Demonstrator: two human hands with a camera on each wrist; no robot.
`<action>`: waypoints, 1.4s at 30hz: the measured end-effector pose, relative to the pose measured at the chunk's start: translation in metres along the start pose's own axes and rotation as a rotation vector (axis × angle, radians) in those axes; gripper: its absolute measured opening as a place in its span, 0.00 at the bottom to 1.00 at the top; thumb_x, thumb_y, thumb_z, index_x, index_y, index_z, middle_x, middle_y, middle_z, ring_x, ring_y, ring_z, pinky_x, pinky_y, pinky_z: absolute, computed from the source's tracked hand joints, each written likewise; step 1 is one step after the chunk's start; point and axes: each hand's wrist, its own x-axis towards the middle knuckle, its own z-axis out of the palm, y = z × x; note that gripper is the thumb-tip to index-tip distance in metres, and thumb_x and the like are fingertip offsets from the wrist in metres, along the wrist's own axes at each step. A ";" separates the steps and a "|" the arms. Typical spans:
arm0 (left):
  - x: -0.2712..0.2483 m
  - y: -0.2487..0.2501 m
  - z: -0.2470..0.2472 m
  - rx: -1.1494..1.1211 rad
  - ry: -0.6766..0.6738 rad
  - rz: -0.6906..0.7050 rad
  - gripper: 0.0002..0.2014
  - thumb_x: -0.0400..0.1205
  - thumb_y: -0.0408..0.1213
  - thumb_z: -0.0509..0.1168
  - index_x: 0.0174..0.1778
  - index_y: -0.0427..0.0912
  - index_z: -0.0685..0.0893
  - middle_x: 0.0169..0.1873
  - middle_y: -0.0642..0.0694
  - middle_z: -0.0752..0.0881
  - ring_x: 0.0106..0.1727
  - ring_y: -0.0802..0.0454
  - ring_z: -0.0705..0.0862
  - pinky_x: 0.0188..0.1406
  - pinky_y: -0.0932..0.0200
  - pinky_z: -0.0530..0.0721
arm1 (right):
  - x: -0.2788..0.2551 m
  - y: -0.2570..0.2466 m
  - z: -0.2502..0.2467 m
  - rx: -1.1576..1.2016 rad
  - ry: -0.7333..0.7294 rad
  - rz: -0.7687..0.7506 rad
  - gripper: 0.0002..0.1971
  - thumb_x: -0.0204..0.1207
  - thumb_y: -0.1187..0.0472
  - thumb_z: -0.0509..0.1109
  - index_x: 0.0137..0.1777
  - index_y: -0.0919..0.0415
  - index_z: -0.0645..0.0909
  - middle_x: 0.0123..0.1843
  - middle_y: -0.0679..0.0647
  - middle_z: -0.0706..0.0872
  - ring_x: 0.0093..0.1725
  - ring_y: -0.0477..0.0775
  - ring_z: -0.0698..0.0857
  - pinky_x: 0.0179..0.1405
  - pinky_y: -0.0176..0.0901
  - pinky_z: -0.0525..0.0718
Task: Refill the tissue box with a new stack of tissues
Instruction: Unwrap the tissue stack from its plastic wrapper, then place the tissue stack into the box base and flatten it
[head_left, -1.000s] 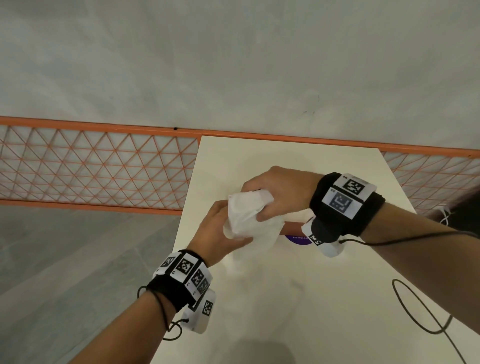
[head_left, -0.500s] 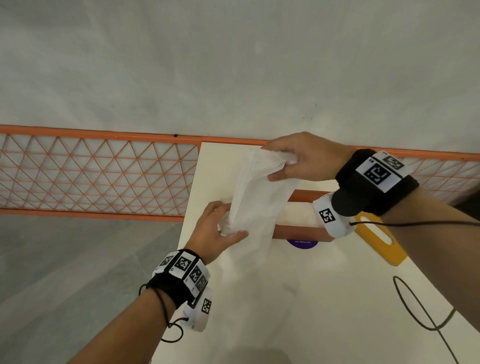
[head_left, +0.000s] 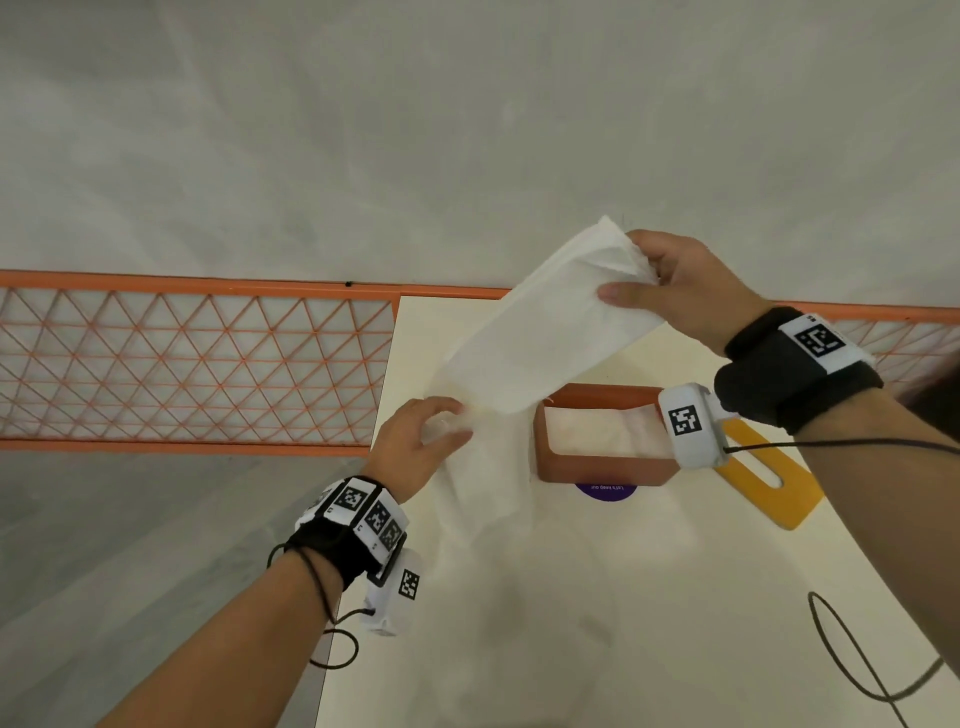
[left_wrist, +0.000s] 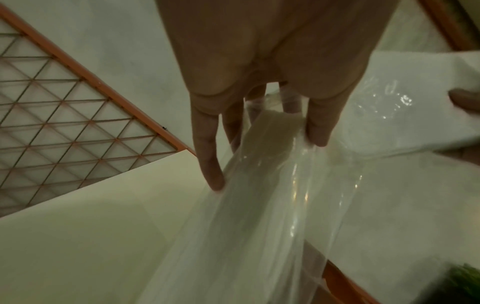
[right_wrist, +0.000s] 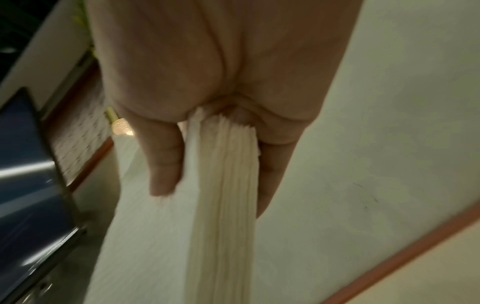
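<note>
A plain, pale grey wall (head_left: 467, 130) rose behind a cream, smooth-topped table (head_left: 597, 597). An orange metal lattice railing (head_left: 197, 364) ran along the wall, above grey flooring (head_left: 130, 545).

White, finely ribbed stack of folded paper tissues (head_left: 550, 332). Clear, glossy plastic wrapper (left_wrist: 272, 205). Terracotta-orange rectangular tissue box (head_left: 602, 462), white inside. Flat mustard-yellow slotted lid (head_left: 769, 478). Cream tabletop (head_left: 597, 597) with round purple sticker (head_left: 605, 491). Orange triangle-lattice railing (head_left: 192, 364). Black wristbands (head_left: 795, 384) bearing black-and-white square markers.
</note>
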 end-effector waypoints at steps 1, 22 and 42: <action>0.004 0.001 -0.002 -0.050 -0.009 -0.070 0.11 0.79 0.45 0.72 0.57 0.53 0.85 0.61 0.49 0.82 0.49 0.53 0.84 0.47 0.46 0.90 | -0.001 0.006 -0.001 0.038 0.037 0.015 0.15 0.76 0.65 0.74 0.62 0.56 0.82 0.54 0.48 0.88 0.49 0.41 0.87 0.49 0.34 0.85; 0.105 -0.059 0.017 0.583 -0.254 -0.293 0.21 0.82 0.50 0.66 0.70 0.48 0.80 0.71 0.46 0.81 0.72 0.43 0.78 0.68 0.56 0.72 | -0.022 0.138 0.018 0.477 0.263 0.499 0.12 0.75 0.59 0.75 0.58 0.50 0.85 0.56 0.52 0.91 0.56 0.60 0.89 0.59 0.61 0.86; 0.098 0.044 0.115 -0.553 -0.057 -0.407 0.35 0.81 0.35 0.70 0.79 0.55 0.58 0.43 0.41 0.87 0.39 0.45 0.86 0.44 0.52 0.86 | -0.044 0.184 -0.023 0.905 0.242 0.654 0.19 0.81 0.60 0.67 0.72 0.55 0.75 0.68 0.57 0.85 0.66 0.61 0.84 0.60 0.59 0.86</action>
